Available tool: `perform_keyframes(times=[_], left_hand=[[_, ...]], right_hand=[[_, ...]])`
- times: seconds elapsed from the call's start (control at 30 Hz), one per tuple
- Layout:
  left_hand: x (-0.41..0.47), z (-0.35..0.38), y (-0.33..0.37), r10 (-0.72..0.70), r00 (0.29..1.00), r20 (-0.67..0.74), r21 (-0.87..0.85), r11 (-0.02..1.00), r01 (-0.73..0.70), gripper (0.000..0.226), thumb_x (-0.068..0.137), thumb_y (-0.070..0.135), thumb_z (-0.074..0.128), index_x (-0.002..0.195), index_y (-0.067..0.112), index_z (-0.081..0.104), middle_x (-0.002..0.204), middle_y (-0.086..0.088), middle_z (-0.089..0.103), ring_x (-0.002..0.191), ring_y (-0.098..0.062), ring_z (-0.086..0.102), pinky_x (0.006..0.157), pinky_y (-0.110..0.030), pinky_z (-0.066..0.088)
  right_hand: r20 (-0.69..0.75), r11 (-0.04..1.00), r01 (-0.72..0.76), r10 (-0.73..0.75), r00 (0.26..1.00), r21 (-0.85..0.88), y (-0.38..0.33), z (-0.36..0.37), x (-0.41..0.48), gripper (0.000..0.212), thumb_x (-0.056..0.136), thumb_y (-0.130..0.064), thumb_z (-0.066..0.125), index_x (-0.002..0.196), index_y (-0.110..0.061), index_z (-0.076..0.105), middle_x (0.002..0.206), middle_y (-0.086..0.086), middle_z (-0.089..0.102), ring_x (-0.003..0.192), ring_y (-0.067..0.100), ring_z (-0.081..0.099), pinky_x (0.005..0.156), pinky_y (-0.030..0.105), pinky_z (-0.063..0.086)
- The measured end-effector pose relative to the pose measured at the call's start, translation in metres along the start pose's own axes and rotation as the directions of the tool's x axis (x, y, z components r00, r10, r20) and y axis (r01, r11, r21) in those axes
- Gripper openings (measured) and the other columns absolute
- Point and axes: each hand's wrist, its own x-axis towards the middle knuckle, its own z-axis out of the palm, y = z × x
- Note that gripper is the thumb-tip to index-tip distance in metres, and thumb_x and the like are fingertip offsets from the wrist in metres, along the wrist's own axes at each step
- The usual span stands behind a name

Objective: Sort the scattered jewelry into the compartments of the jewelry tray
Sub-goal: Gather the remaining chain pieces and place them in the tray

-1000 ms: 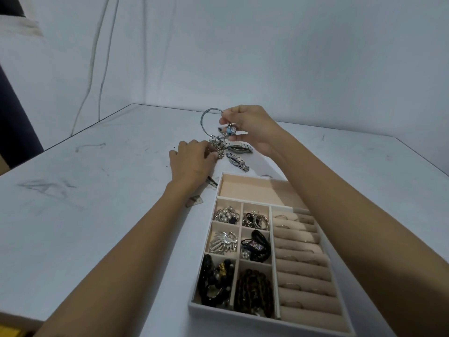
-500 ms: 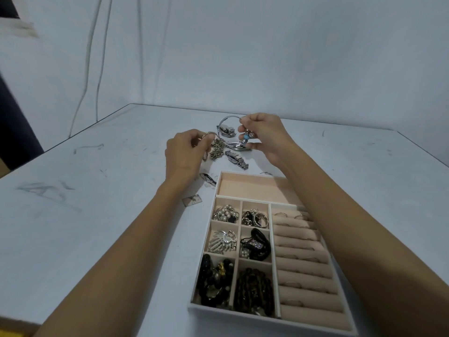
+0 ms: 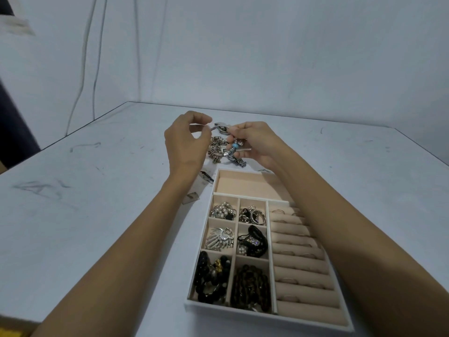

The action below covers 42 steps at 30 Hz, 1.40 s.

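Bracelet [image 3: 224,136] work is the step in hand: a silver bangle with a blue bead and small charms is held above the table, beyond the far end of the jewelry tray [image 3: 267,312]. The right hand [image 3: 255,144] pinches its charm end; the left hand [image 3: 187,144] pinches the thin band at the other end. More unsorted silver pieces [image 3: 216,149] lie on the table just beneath. The six small compartments are filled and the ring rolls hold rings; only the wide far compartment [image 3: 245,186] looks empty. Next, I judge, the bangle must come near and be lowered there, released without snagging.
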Motion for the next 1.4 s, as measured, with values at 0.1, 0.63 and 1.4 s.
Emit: perform_keyframes(times=[0.1,0.63,1.4], left_hand=[[0.003,-0.003,-0.012,-0.057,0.996,0.064,0.122,0.991,0.049,0.028,0.082,0.002,0.052,0.098,0.021,0.065,0.104,0.004,0.067,0.093,-0.009,0.059,0.084,-0.031,0.050],[0.005,0.001,-0.019,-0.138,0.890,0.435,0.716,0.653,-0.248,0.037,0.082,0.056,0.057,0.098,0.024,0.067,0.100,-0.003,0.060,0.107,-0.027,0.050,0.083,-0.038,0.031],[0.022,-0.021,0.008,-0.298,0.885,0.358,-0.073,0.936,0.345,0.028,0.102,0.034,0.037,0.092,0.018,0.057,0.107,0.002,0.066,0.102,-0.017,0.057,0.088,-0.032,0.040]], right_hand=[[-0.001,1.000,0.015,-0.015,1.000,0.013,-0.001,-0.001,0.000,0.007,0.095,-0.006,0.055,0.088,-0.006,0.057,0.074,0.008,0.060,0.058,0.015,0.060,0.046,0.024,0.050],[-0.038,0.985,0.006,0.001,0.999,0.173,-0.004,-0.010,0.000,0.011,0.095,-0.004,0.053,0.085,-0.006,0.058,0.075,0.010,0.061,0.063,0.019,0.062,0.055,0.029,0.058],[-0.062,0.990,-0.030,0.039,0.997,0.140,-0.012,-0.019,-0.011,0.013,0.085,-0.014,0.068,0.096,-0.008,0.066,0.076,0.000,0.063,0.067,0.016,0.058,0.066,0.027,0.051]])
